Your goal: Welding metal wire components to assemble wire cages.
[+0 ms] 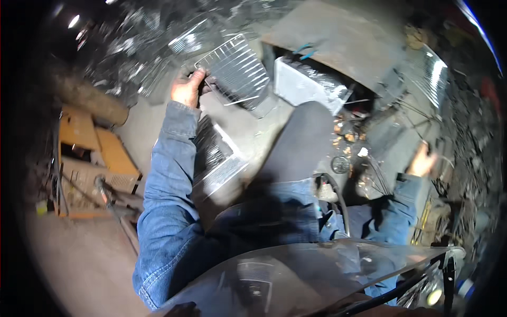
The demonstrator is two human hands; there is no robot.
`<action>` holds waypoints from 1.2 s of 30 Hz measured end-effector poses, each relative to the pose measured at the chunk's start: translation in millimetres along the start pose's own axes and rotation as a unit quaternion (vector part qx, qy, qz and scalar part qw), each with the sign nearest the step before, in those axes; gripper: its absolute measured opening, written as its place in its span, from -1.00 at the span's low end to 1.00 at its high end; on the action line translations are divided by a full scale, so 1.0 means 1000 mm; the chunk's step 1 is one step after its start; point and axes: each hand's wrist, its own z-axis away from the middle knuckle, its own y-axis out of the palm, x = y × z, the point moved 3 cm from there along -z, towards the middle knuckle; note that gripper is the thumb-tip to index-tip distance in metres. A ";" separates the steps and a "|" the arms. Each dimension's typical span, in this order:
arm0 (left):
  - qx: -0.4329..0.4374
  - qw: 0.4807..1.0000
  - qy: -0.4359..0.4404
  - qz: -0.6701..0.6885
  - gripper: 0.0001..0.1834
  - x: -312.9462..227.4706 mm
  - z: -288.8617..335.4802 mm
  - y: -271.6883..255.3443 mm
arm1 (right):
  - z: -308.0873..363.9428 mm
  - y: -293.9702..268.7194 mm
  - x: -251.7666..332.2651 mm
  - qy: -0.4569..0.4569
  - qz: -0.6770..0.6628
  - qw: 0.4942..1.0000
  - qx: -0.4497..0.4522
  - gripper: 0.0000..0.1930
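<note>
My left hand (186, 91), reaching out at the upper left, is closed on the corner of a wire rack (235, 68) with thin parallel bars. The rack is tilted above the floor. Below that hand stands a light metal tray with a grille-like edge (224, 171) and dark contents. My right hand (422, 160) is stretched out at the right, beside thin dark rods (414, 119) and a heap of metal pieces. Its fingers are blurred, so what they hold, if anything, does not show.
A metal-topped bench (338, 39) stands ahead, with a white bin (301, 84) under its edge and blue-handled pliers (306, 52) close by. Stacked wire racks (142, 42) fill the far left. An orange machine (97, 164) with a cable is at left. A clear visor (253, 274) crosses the bottom.
</note>
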 end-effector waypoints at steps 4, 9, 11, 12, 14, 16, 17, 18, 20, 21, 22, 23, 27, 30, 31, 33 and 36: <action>0.123 0.978 -0.054 0.160 -0.76 0.017 0.011 0.151 | 0.075 0.026 0.065 -0.054 -0.099 0.925 0.364 -0.71; 0.264 0.926 -0.152 0.222 -0.81 0.063 0.067 0.291 | 0.107 0.039 0.083 0.081 -0.338 0.860 0.374 -0.78; 0.335 0.904 -0.232 0.132 -0.75 0.074 0.070 0.314 | 0.095 0.025 0.073 0.050 -0.305 0.911 0.275 -0.87; 0.401 0.897 -0.186 0.003 -0.67 0.070 0.060 0.322 | 0.086 0.018 0.066 0.080 -0.309 0.911 0.260 -0.89; 0.373 0.921 0.032 -0.111 -0.43 0.041 0.034 0.338 | 0.064 -0.002 0.056 0.036 -0.173 0.963 0.203 -0.85; 0.440 0.854 0.241 -0.135 -0.30 -0.003 0.013 0.374 | 0.042 -0.017 0.055 -0.054 -0.015 0.982 0.181 -0.82; 0.490 0.792 0.341 -0.126 -0.25 -0.023 0.015 0.396 | 0.031 -0.019 0.056 -0.100 0.010 0.984 0.144 -0.83; 0.505 0.704 0.465 -0.182 -0.17 -0.039 0.020 0.421 | 0.023 -0.018 0.059 -0.153 0.012 0.978 0.141 -0.84; 0.542 0.600 0.513 -0.290 0.01 -0.050 0.034 0.474 | 0.011 -0.013 0.058 -0.146 0.035 0.981 0.122 -0.85; 0.566 0.553 0.480 -0.378 0.06 -0.047 0.040 0.494 | 0.008 -0.009 0.059 -0.179 0.001 0.974 0.137 -0.85; 0.588 0.512 0.431 -0.454 0.13 -0.039 0.046 0.507 | 0.005 -0.005 0.057 -0.191 0.039 0.973 0.122 -0.84; 0.613 0.459 0.383 -0.516 0.17 -0.028 0.053 0.512 | 0.003 -0.002 0.054 -0.168 0.058 0.978 0.105 -0.84; 0.590 0.476 0.425 -0.495 0.08 0.001 0.062 0.511 | -0.003 0.006 0.038 -0.135 0.056 0.983 0.109 -0.84; 0.580 0.485 0.436 -0.488 -0.03 0.016 0.059 0.506 | -0.004 0.009 0.034 -0.188 0.044 0.974 0.119 -0.83; 0.562 0.496 0.451 -0.483 -0.04 0.017 0.060 0.505 | -0.005 0.008 0.032 -0.171 0.060 0.978 0.107 -0.83; 0.536 0.492 0.464 -0.505 -0.09 0.020 0.060 0.504 | -0.005 0.010 0.030 -0.152 0.040 0.979 0.131 -0.84; 0.526 0.487 0.476 -0.510 -0.09 0.021 0.062 0.503 | -0.005 0.010 0.030 -0.147 0.069 0.981 0.106 -0.82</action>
